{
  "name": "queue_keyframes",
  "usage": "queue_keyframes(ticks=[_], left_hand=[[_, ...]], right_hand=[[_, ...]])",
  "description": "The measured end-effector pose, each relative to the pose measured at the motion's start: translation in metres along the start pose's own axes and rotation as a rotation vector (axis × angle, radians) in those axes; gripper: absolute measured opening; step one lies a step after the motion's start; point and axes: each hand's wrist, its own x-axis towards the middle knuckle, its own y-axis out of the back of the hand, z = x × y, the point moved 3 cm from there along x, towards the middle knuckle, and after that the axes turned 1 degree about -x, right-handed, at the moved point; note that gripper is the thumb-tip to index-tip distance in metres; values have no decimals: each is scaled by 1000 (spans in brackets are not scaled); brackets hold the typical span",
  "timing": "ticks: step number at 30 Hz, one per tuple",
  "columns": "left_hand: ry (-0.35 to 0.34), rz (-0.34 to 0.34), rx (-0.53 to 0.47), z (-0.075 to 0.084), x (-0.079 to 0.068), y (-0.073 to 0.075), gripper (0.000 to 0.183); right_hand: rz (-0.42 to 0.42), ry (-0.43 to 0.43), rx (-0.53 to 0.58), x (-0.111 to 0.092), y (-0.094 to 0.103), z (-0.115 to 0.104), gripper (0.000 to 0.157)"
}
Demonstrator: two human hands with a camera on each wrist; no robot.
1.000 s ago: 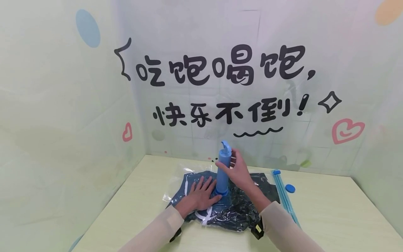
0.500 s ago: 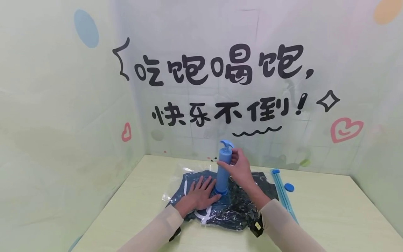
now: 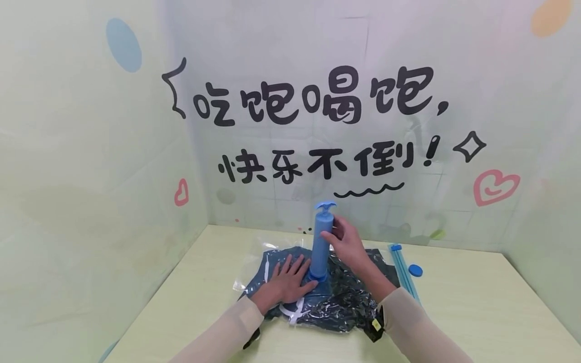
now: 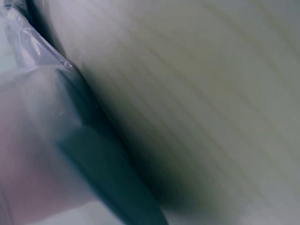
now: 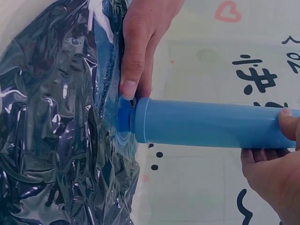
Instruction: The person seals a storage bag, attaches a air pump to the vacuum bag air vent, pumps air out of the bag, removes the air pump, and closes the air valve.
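A blue hand pump (image 3: 321, 249) stands upright on the round blue valve (image 5: 124, 117) of a clear plastic vacuum bag (image 3: 349, 310). Dark clothing with white trim fills the bag. My left hand (image 3: 288, 283) rests with fingers spread on the bag left of the pump, its thumb beside the valve. High on the barrel, my right hand (image 3: 348, 244) holds the pump between thumb and fingers. The pump's T-shaped handle (image 3: 326, 205) sits low, close over the barrel's top. In the left wrist view only a blurred sleeve, some bag film and dark fabric show.
Right of the bag lies a long teal strip (image 3: 405, 272) with a blue slider at its far end. A round blue cap (image 3: 415, 270) is next to it. Printed fabric walls (image 3: 281, 212) enclose the table (image 3: 481, 302) at the back and sides.
The pump's handle has turned from nearly end-on to broadside in the head view. My right hand's thumb has shifted slightly along the barrel. My left hand stays in place.
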Motion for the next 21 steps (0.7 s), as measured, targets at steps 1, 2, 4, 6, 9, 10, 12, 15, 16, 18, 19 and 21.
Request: queue_keyframes(ticks=[1, 2, 4, 6, 9, 10, 12, 15, 16, 18, 19, 21], left_hand=[[-1, 0, -4, 0, 0, 0, 74], [-3, 0, -8, 0, 0, 0, 74], [-7, 0, -14, 0, 0, 0, 73], [-9, -1, -19, 0, -1, 0, 73], [-13, -11, -12, -1, -1, 0, 73], [-13, -16, -5, -1, 0, 0, 73], [-17, -12, -1, -1, 0, 0, 73], [-22, -5, 5, -1, -1, 1, 73], [-24, 3, 1, -1, -1, 1, 73], [-27, 11, -4, -1, -2, 1, 73], [-27, 12, -5, -1, -2, 1, 73], [-26, 13, -5, 0, -3, 1, 73]], right_hand=[[3, 0, 4, 1, 1, 0, 50], [7, 5, 3, 1, 2, -1, 50], [16, 2, 3, 3, 5, -3, 50], [29, 4, 0, 5, 10, -5, 49], [60, -13, -27, 7, 22, -6, 51], [71, -19, -38, 7, 27, -5, 52], [86, -41, -66, 8, 39, -2, 55], [100, -79, -110, 9, 60, 5, 57], [104, -94, -128, 8, 67, 7, 58], [113, -122, -173, 6, 82, 12, 58], [117, -138, -196, 4, 89, 14, 58], [121, -178, -258, -1, 103, 18, 59]])
